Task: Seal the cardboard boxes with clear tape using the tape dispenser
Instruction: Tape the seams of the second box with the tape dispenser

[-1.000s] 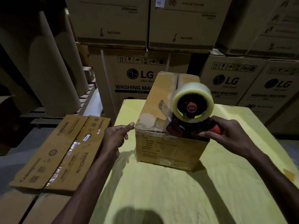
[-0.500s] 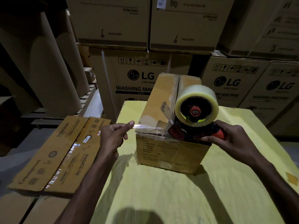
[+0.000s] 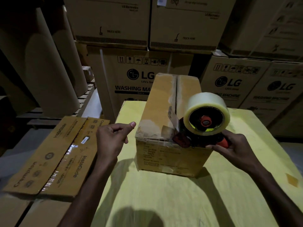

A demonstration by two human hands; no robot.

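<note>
1. Yellow paper covers the surface (image 3: 164,202) closest to us, and both arms reach out over it.
2. The left hand (image 3: 113,138) hangs just beside the box's near left corner and does not touch it. Its grip is curled, with the thumb pressed on the first finger. A bit of clear tape may be pinched there, but I cannot tell.
3. The right hand (image 3: 234,149) has its grip wrapped tight round the orange handle of the black and red tape dispenser (image 3: 183,140), which carries a fat roll of clear tape (image 3: 205,102).
4. The small brown cardboard box (image 3: 155,112) stands on the surface. The dispenser's front sits on its near top edge, by the middle slit (image 3: 176,89).
5. This looks like the start of a strip. Next, the right hand likely needs to press down and run the dispenser along the slit to the far end. The left hand could hold the box steady.
6. On the left lies a flat brown box with shiny tape (image 3: 54,153). Far behind stand big brown LG cartons (image 3: 141,76).
</note>
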